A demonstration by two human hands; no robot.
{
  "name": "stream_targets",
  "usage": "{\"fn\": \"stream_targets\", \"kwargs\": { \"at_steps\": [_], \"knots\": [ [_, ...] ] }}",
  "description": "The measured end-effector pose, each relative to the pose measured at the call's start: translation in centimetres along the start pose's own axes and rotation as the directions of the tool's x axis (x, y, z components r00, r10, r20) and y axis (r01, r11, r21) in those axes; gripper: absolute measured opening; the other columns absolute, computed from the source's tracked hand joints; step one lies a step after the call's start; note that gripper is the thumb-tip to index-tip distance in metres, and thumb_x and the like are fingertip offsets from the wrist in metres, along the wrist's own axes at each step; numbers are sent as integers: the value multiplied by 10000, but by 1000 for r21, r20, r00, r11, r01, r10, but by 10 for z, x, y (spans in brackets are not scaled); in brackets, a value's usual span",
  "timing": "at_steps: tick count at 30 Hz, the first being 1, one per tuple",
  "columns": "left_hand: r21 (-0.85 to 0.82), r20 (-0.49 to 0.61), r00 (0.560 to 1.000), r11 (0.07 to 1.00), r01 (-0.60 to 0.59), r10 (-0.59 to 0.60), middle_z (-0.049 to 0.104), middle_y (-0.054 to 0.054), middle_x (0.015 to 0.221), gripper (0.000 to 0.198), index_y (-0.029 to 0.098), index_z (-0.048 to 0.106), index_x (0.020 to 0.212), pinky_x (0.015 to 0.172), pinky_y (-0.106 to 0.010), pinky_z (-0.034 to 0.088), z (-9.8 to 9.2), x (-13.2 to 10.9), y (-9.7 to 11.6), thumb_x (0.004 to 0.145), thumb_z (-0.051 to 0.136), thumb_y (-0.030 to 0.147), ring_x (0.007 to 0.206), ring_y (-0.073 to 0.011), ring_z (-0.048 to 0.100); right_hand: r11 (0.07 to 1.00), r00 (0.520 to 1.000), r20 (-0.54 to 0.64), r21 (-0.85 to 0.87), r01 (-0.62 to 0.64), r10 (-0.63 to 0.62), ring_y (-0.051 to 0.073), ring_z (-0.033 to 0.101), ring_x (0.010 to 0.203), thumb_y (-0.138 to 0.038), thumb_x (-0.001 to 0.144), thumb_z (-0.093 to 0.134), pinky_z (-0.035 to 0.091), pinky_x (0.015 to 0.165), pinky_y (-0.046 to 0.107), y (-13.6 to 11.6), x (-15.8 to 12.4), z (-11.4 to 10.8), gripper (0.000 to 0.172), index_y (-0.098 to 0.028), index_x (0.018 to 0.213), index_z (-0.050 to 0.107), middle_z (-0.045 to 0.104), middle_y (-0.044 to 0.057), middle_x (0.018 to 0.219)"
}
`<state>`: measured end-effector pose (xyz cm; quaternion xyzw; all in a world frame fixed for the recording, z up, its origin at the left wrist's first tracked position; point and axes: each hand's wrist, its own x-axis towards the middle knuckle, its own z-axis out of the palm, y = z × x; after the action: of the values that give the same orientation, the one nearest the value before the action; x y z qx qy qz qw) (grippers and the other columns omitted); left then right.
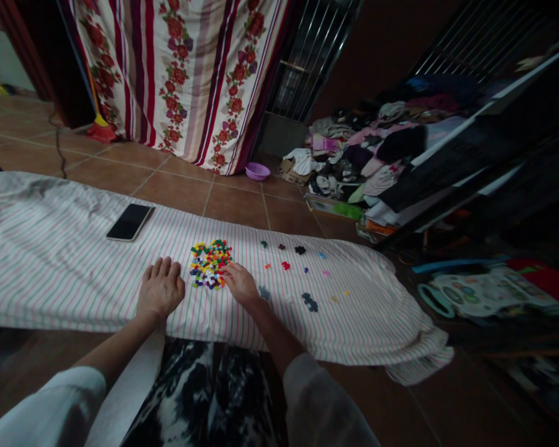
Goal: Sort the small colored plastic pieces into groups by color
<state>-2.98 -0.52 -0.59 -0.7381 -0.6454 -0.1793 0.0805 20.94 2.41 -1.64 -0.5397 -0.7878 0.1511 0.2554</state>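
A pile of small multicoloured pieces (212,264) is spread in a rough square on the striped cloth (74,261). The right hand (240,282) is held at the right edge of the pile, with thumb and forefinger drawn close together. The outermost pieces are reached by the fingertips, but whether one is pinched between them cannot be told at this size. The left hand (161,288) is laid palm down on the cloth just left of the pile; its fingers are extended and slightly parted, its grip is released, and the cloth is pressed by it.

To the right of the pile, small clusters are set out by colour, well apart from it. In the row farthest from the person, dark green pieces (264,244), black pieces (300,250) and blue pieces (322,255) are seen. In the middle row, orange pieces (267,266), red pieces (286,266) and pink pieces (326,274) are placed. Nearest the person, grey pieces (263,292) are partly covered by the right arm, and dark grey pieces (310,302) and yellow pieces (346,292) are laid farther right of the pile. Left of the pile and farther back, a phone (129,222) is set down.
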Motion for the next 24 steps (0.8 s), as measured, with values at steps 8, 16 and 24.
{"fn": "stream_targets", "kwargs": {
  "at_steps": [8,16,24],
  "knots": [
    [-36,29,999,999,15,-13,568,-189,1372,381,144,612,1176,1103,-515,349,-4,0,1,870,416,256,1340,-334,463,1000,993,-121,4,-10,11,186,612,986,-185,922,583,474,922,302,-6,-8,6,145,-254,989,692,675,33,991],
    [-1,30,999,1000,-14,14,569,-205,1361,396,118,607,1182,1086,-509,378,-10,-1,2,888,386,264,1335,-338,471,997,982,-174,26,-75,79,187,637,930,-141,926,507,486,885,301,-8,-12,9,182,-209,1017,649,695,57,990],
    [-3,45,998,999,-39,39,559,-200,1342,401,114,584,1182,1091,-507,382,-15,-2,2,909,339,277,1322,-353,472,993,975,-189,14,-114,114,191,649,955,-124,879,548,504,892,305,-10,-12,7,214,-236,1036,641,712,45,1000]
  ]
}}
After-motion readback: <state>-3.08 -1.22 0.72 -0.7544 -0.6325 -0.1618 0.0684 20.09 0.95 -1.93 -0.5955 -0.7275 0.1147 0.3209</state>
